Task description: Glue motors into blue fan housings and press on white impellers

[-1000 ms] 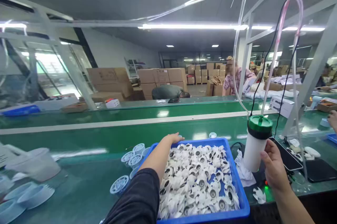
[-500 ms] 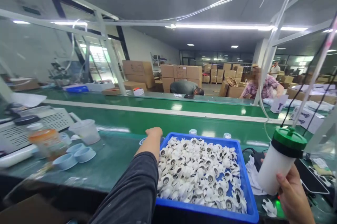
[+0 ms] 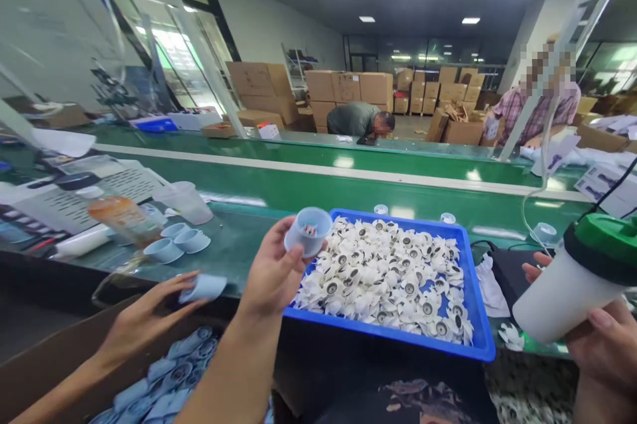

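In my left hand (image 3: pixel 273 271) is a light blue plastic cup-shaped housing (image 3: pixel 302 245), raised by the tray's left edge. Its open end faces me, with small reddish and metal parts inside. My right hand (image 3: pixel 604 338) is wrapped round a white cylinder with a green and black cap (image 3: pixel 560 301), tilted over the bench at the right. Between both hands lies a blue tray (image 3: pixel 388 331) heaped with white fan impellers (image 3: pixel 378 271), which have dark round centres. A loose impeller (image 3: pixel 511 338) rests under the white cylinder.
At the left, another person's hand (image 3: pixel 144 311) holds a similar blue housing (image 3: pixel 206 286) over a box of blue housings (image 3: pixel 164 377). More housings (image 3: pixel 184 238) stand by an orange-filled jar (image 3: pixel 119 218). A green conveyor (image 3: pixel 308 175) runs behind; two people are beyond it.
My left hand has come back from beyond the tray's left side, now with a blue housing. The white cylinder has shifted right and tilted. Another person's hand has appeared at the left.
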